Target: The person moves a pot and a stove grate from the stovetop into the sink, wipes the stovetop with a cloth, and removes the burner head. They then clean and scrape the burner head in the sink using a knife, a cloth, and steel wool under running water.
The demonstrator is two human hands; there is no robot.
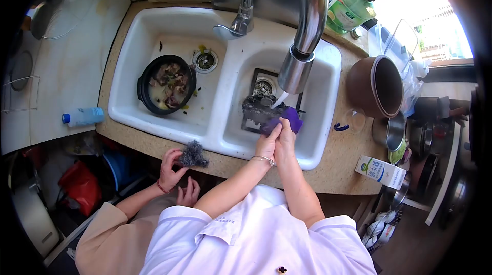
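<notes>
I am looking down over my two hands, which are meeting above the right basin of the white double sink [328, 65]. My left hand [266, 144] and my right hand [285, 139] are pressing side by side, fingers pointing away from me, and between them they are closing their grip on a purple cloth [287, 118]. The cloth is bunching just beyond the fingertips, and a thin stream of water from the tall chrome faucet [307, 24] is landing right at its far edge. Directly ahead of the grip, touching the cloth, a blackened grate [256, 108] is lying over the drain. How tightly each hand is closing I cannot tell exactly, since the fingers are hidden under the cloth. Both forearms are running straight forward from my white shirt, elbows tucked, wrists level with the sink's near rim, a thin bracelet on the left wrist.

Well to the left of my grip, another person's hand [169, 165] is holding a grey steel-wool scrubber [193, 154] against the worktop [154, 144] edge. Beyond that, in the left basin, a black pot [166, 85] with food scraps is sitting. To the right of my grip a brown clay pot [376, 85] is tilting on the worktop.
</notes>
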